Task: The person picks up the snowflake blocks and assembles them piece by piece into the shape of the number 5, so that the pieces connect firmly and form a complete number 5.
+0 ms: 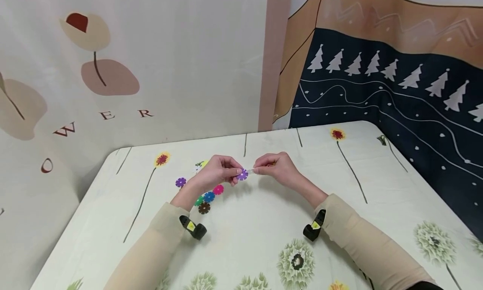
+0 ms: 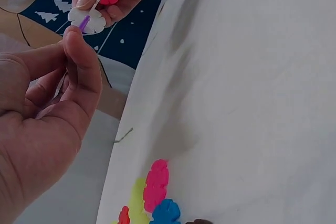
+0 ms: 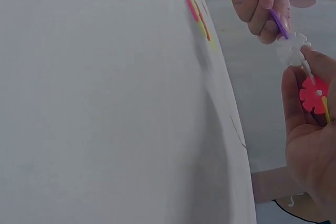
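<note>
Here's the table, and above it, toward the far edge, I see the left hand pinching a purple disc, the right hand pinching a white disc touching it. Likely light, stiff, slippery: hold by the edges.

Discs crowd beside the left hand; free room lies between the sleeves.
</note>
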Demonstrator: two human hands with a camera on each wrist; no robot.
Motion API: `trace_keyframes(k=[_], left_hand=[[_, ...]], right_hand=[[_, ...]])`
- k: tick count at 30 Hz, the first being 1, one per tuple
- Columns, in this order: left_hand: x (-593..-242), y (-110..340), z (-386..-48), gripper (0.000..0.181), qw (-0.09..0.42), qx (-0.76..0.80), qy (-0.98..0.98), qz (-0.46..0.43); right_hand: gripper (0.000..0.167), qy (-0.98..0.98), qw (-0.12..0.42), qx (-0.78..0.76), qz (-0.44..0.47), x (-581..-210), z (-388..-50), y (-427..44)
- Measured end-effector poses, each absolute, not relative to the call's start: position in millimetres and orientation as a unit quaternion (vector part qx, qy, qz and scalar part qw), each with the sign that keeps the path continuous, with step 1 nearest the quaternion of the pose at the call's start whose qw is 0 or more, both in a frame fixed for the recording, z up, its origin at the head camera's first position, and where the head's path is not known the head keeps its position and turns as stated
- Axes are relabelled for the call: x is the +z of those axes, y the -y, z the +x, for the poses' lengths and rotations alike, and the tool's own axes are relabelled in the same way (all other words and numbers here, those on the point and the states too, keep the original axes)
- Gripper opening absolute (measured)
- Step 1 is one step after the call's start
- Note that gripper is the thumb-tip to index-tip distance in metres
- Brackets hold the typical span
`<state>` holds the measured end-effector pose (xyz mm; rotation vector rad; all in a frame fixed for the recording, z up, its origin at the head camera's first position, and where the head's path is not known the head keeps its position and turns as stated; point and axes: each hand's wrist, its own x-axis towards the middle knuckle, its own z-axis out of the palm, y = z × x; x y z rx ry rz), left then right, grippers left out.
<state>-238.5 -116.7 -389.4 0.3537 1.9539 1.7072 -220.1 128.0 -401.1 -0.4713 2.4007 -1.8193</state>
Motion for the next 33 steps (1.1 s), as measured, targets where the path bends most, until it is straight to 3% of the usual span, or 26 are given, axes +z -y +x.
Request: trace_keyframes(k=[27,33], left_hand=[[-388.1,114.2,-231.1,0.008,0.260,0.648,-0.706,0.115],[-386.3,113.3,-229.9,0.009,0.247,0.656,-0.704,0.113]], right_hand=[[0.009,-0.773,0.016,-0.602,-0.200,-402.0,-218.2,-126.2],[0.012,-0.779,0.013,-0.601,-0.176,-401.6,-216.4,-124.5]])
